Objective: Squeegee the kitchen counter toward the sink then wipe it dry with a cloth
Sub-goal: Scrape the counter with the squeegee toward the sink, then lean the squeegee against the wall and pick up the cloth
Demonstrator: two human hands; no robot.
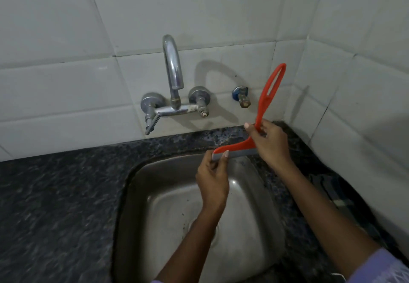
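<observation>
A red squeegee with a grey rubber blade is held above the far rim of the steel sink, its looped handle pointing up toward the wall. My right hand grips it where the handle meets the blade head. My left hand pinches the left end of the grey blade between thumb and fingers. The dark speckled granite counter surrounds the sink on the left, back and right. No cloth is in view.
A chrome wall tap with two valves arches over the sink's back edge. A small blue-capped valve sticks out of the white tiled wall to its right. The tiled corner wall closes in the counter on the right.
</observation>
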